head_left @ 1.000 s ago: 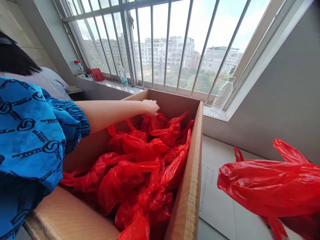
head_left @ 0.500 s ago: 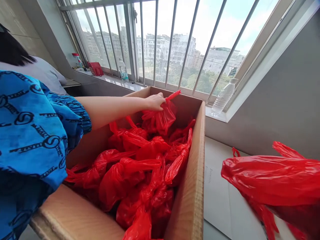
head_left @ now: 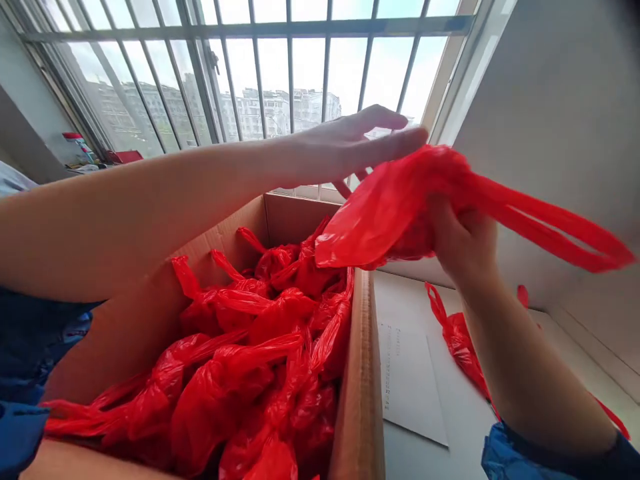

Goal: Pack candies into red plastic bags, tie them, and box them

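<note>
A cardboard box (head_left: 358, 373) in front of me is full of knotted red plastic bags (head_left: 250, 353). Above its far right corner I hold up one red bag (head_left: 385, 213), its loop handles trailing out to the right. My right hand (head_left: 463, 243) is closed round the bag from below. My left hand (head_left: 350, 143) lies over the top of the same bag with fingers stretched out flat and touching it. Both arms wear blue sleeves.
A barred window (head_left: 260, 80) runs along the back, with small items on its sill at the left. A white sheet (head_left: 410, 387) and another red bag (head_left: 463, 340) lie on the pale surface right of the box. A grey wall rises at right.
My left hand lifted a red bag out of the box's far end and swung it up and right. My right hand came in and took hold of it. The view tilted up.
</note>
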{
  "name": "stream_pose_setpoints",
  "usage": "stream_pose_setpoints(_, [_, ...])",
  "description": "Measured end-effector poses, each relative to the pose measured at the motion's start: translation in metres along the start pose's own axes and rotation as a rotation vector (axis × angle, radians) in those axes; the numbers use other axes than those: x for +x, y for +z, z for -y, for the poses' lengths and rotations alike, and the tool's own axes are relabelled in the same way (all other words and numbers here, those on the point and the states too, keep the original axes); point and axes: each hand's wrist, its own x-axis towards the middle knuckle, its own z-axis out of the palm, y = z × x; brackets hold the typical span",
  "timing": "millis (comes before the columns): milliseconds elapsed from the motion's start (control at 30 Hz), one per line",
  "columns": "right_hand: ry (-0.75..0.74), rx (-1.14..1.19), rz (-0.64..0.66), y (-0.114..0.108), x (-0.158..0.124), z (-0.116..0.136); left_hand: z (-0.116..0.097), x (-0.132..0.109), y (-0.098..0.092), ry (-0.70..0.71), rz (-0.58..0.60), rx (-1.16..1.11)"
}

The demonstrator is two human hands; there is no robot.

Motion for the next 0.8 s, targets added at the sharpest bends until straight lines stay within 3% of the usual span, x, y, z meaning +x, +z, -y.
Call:
stream_pose_setpoints(67, [-0.111, 0.017, 0.055, 0.016, 0.022, 0.006, -0.007, -0.009, -0.005, 0.014, 0.026, 0.068])
stream_pose_setpoints(167, [-0.064, 0.059, 0.106, 0.022, 0.028, -0.002, 0.016, -0.012, -0.005, -0.062, -0.01, 0.142])
stream_pose_setpoints(267, [0.06, 0.07, 0.113, 0.005, 0.005, -0.021, 0.051, 0.0, 0.0, -0.193, -0.092, 0.115])
stream_pose_setpoints(367, [0.139, 0.016, 0.106, -0.024, -0.03, -0.035, 0.074, 0.012, 0.018, -0.277, -0.12, 0.053])
stream_pose_setpoints(433, [0.197, -0.023, 0.108, -0.043, -0.054, -0.04, 0.083, 0.013, 0.038, -0.303, -0.063, -0.034])
stream_pose_setpoints(533, [0.307, -0.073, 0.137, -0.066, -0.093, -0.049, 0.092, 0.008, 0.064, -0.288, 0.231, -0.042])
stream_pose_setpoints(633, [0.442, -0.111, 0.223, -0.084, -0.141, -0.064, 0.088, -0.006, 0.062, -0.327, 0.491, 0.263])
stream_pose_setpoints(733, [0.53, -0.061, 0.35, -0.091, -0.191, -0.069, 0.064, -0.033, 0.035, -0.269, 0.477, 0.432])
stream_pose_setpoints(800, [0.522, -0.012, 0.472, -0.086, -0.217, -0.058, 0.041, -0.063, 0.013, -0.262, 0.439, 0.474])
